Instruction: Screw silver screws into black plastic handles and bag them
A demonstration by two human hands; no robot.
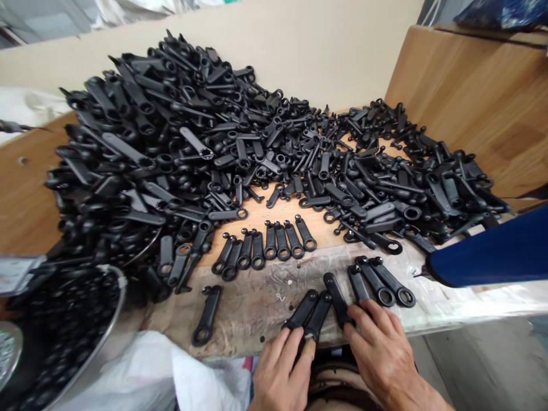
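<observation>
At the table's front edge my left hand (285, 365) has its fingers closed on the ring ends of two black levers (319, 314) lying side by side. My right hand (381, 345) is just to the right, fingers bent over the lower ends of a dark lever (337, 297) and its neighbour (358, 282). Two further levers (391, 279) lie right beyond those fingertips. Farther back, a row of several levers (282, 242) stands ring ends toward me. One single lever (206, 317) lies apart on the left.
Large heaps of black parts (171, 114) cover the back and right. A metal bowl (122, 285) of small black pieces sits front left. A blue cylindrical object (492, 251) juts in from the right. Wooden boards (475, 91) border the table.
</observation>
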